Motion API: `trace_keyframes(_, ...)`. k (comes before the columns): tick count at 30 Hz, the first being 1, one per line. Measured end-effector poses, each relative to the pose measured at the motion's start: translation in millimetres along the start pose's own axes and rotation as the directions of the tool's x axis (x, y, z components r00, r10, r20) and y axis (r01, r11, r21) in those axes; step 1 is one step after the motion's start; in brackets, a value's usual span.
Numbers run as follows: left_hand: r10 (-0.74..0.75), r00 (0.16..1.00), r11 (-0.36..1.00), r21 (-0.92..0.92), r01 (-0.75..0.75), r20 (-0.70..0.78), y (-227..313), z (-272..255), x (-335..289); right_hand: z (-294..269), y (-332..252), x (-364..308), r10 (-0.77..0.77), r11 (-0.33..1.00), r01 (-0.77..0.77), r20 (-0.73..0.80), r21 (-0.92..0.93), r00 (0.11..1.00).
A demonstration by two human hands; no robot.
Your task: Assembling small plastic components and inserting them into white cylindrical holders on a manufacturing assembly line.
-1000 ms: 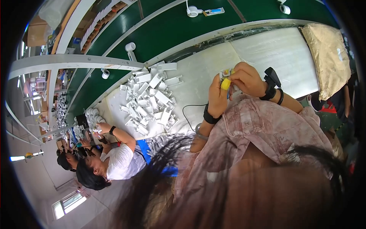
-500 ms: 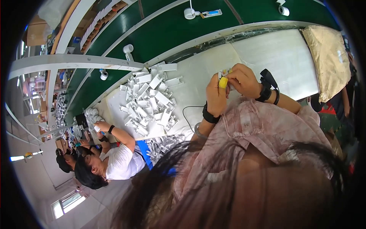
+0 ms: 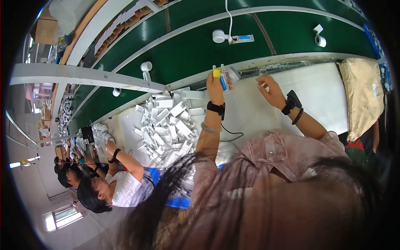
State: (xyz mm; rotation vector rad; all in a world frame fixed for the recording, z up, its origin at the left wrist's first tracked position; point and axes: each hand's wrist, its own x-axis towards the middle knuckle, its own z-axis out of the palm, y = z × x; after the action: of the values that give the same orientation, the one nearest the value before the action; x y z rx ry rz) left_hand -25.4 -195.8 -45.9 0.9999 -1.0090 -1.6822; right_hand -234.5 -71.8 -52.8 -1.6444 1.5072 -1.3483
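Observation:
My left hand, with a yellow wrap on one finger, reaches to the far edge of the worktable. It is closed on a white, round-headed unit with a blue cylinder in its open handle; my fingers hide part of it. To the right, my right hand hovers over the table with its fingers loosely bent and apart, holding nothing. A heap of white plastic housings lies to the left of my left hand.
Beyond the table runs a green conveyor belt carrying similar white units. A brown paper sheet covers the table's right end. A white metal post crosses at left, where a co-worker in a white shirt sits.
My hands, together over the table before, have parted. The left has moved away toward the belt with the white unit; the right has let go and sits slightly farther right.

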Motion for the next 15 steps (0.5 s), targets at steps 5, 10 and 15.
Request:
trace_keyframes(5,0.023,0.988,0.979,-0.195,-0.053,-0.15,-6.0,-43.6,115.6,-5.9,57.4,72.6,0.091,0.978,-0.082,0.036,-0.192,0.995)
trace_keyframes(10,0.373,0.705,0.875,0.482,-0.049,-0.603,-45.1,-118.4,174.0,10.0,109.5,161.7,-0.074,0.822,0.058,-0.005,-0.566,0.997)
trace_keyframes(15,0.132,0.93,0.991,0.056,-0.12,-0.343,-55.5,-32.9,97.4,1.4,166.0,184.8,-0.125,0.603,0.152,0.096,-0.783,0.988)
